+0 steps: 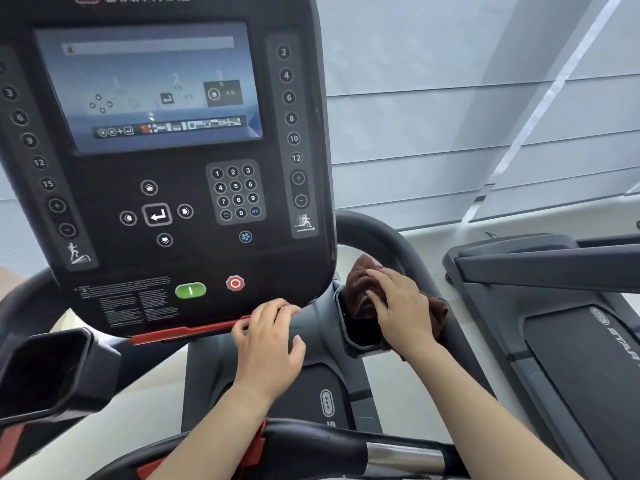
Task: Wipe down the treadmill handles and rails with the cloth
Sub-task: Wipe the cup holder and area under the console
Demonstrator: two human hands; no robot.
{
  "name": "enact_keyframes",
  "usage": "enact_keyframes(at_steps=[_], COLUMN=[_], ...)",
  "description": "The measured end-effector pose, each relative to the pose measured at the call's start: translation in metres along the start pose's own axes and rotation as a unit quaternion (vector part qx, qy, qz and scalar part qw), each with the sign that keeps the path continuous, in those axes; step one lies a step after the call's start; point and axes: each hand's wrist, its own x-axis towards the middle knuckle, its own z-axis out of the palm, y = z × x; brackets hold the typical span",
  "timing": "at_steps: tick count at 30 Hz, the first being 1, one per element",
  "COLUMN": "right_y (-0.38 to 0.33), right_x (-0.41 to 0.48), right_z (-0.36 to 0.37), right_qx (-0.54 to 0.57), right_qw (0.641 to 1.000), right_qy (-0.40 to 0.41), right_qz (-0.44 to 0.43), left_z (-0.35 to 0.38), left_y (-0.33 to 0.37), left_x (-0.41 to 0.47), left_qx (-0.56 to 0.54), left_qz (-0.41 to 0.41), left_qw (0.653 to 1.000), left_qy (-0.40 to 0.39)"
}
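Note:
A dark brown cloth (360, 289) is bunched over the right cup holder (349, 336) and against the curved right handle rail (391, 237) of the treadmill. My right hand (401, 306) presses flat on top of the cloth. My left hand (268, 341) rests with fingers spread on the lower right edge of the black console (166, 202), by the red safety strip (187, 332). It holds nothing. A front grip bar (346, 445) with a metal sensor band crosses the bottom of the view under my forearms.
The console carries a lit screen (149, 84), a keypad, a green start button (190, 290) and a red stop button (235, 283). A left cup holder (45, 372) sits at lower left. A second treadmill (554, 306) stands to the right; window blinds hang behind.

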Motion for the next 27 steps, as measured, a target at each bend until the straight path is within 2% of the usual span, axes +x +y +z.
enact_keyframes(at_steps=[9,17,21,27], right_y=[-0.027,-0.021,-0.011,-0.032], right_x=[0.008,-0.028,-0.048,-0.039], right_z=[0.005,0.014,0.012,0.022], right_qx=[0.062,-0.070,-0.106,-0.135], right_qw=[0.998,0.991,0.989,0.988], right_qy=[-0.015,-0.096,-0.058,-0.028], right_qz=[0.002,-0.055,-0.087,-0.070], left_z=[0.006,0.010,0.010,0.011], left_y=[0.001,0.000,-0.001,0.001], left_x=[-0.002,0.000,0.000,0.000], left_qx=[0.037,0.046,0.051,0.059], left_qz=[-0.009,-0.007,-0.003,-0.005], left_qw=[0.999,0.998,0.998,0.998], left_qy=[-0.037,-0.035,-0.043,-0.038])
